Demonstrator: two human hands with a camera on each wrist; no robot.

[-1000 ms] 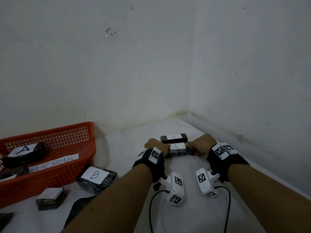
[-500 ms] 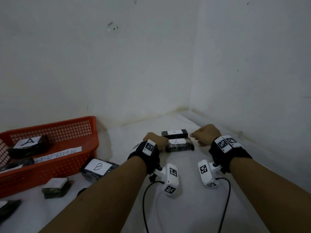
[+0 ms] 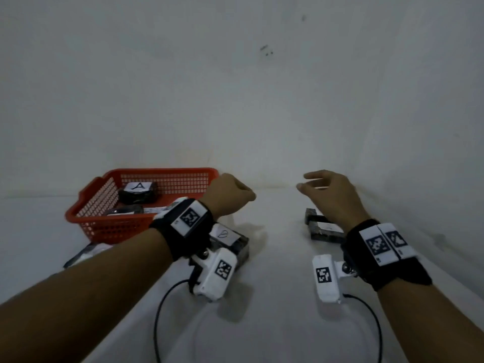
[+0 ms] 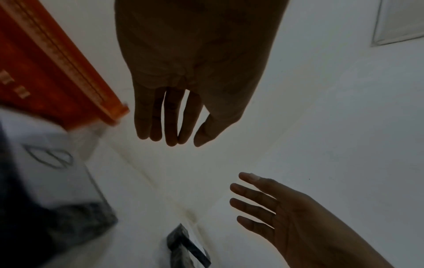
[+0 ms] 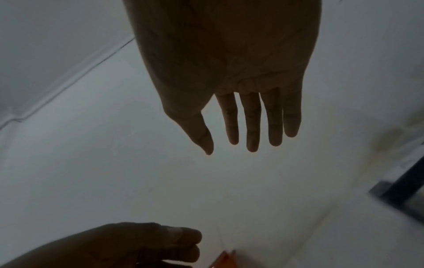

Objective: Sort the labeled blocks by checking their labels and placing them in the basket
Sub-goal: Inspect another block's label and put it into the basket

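Both hands hover empty with fingers loosely straight: left hand beside the basket, right hand above two blocks.

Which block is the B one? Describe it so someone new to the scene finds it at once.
Start at the orange basket on the left of the white surface. Just outside its near right corner, under the left wrist, lies a dark block with a white paper label. Its label reads B, while the labelled block inside the basket reads A.
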